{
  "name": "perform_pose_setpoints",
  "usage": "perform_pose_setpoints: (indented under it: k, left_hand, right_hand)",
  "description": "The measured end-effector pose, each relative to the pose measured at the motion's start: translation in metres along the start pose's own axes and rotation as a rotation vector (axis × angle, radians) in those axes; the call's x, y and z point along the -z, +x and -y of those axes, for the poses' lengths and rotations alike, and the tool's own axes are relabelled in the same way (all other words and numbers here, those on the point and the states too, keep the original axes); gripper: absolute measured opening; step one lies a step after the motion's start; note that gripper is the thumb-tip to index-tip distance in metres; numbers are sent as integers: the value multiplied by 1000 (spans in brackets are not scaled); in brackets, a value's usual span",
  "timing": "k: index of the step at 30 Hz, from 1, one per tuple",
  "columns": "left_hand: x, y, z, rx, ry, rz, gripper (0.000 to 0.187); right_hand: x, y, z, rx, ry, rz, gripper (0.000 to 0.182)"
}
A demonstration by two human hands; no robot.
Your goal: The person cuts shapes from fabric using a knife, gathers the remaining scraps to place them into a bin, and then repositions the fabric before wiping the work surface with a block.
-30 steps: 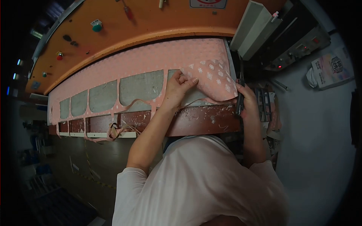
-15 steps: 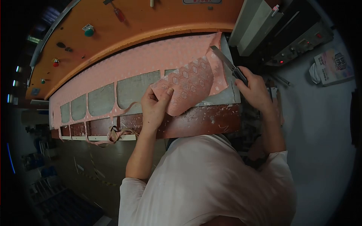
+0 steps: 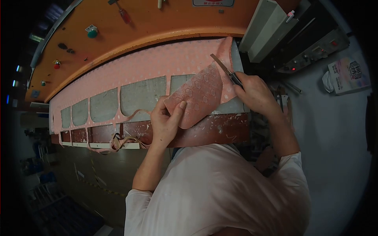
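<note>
A pink piece with a hexagon pattern (image 3: 199, 92) is pinched at its lower left edge by my left hand (image 3: 167, 120), thumb on top. My right hand (image 3: 254, 92) grips the dark handle of a knife (image 3: 227, 70), whose blade points up and left, close to the upper right edge of the piece. Behind them a long pink patterned sheet (image 3: 138, 59) lies along the grey work surface (image 3: 143, 91). Several rounded openings in the sheet show grey beneath, with thin pink strips between them.
An orange machine panel (image 3: 157, 23) with a green button (image 3: 92, 33) and a red button (image 3: 57, 64) stands behind. Loose strips (image 3: 118, 142) hang at the front edge. On the right are a control box (image 3: 319, 51) and a printed package (image 3: 349, 72).
My left hand has lowered slightly with the pink piece. My right hand and the knife have moved left and a little down, bringing the blade nearer the piece.
</note>
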State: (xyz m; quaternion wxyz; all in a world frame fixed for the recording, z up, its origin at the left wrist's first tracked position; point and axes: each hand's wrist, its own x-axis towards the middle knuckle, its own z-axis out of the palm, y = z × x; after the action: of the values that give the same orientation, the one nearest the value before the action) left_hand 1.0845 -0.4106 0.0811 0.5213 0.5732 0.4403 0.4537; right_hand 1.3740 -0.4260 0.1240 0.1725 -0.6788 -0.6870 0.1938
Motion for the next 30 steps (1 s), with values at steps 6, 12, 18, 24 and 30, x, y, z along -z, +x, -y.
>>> perform_pose_setpoints:
  k: [6, 12, 18, 24, 30]
  left_hand:
    - [-2, -1, -2, -26, 25, 29, 18]
    - [-2, -2, -5, -25, 22, 34, 17]
    - [-1, -1, -7, -35, 57, 46, 16]
    - [12, 19, 2, -30, 1, -56, 20]
    - [52, 85, 29, 232, -311, -39, 31]
  right_hand:
    - [-2, -4, 5, 2, 18, -1, 20]
    - [-8, -3, 10, -14, 37, 0, 19]
    - [-22, 5, 13, -22, -53, 18, 20]
    - [-17, 5, 9, -37, 84, -58, 26]
    - [-37, -6, -2, -87, 331, -136, 35]
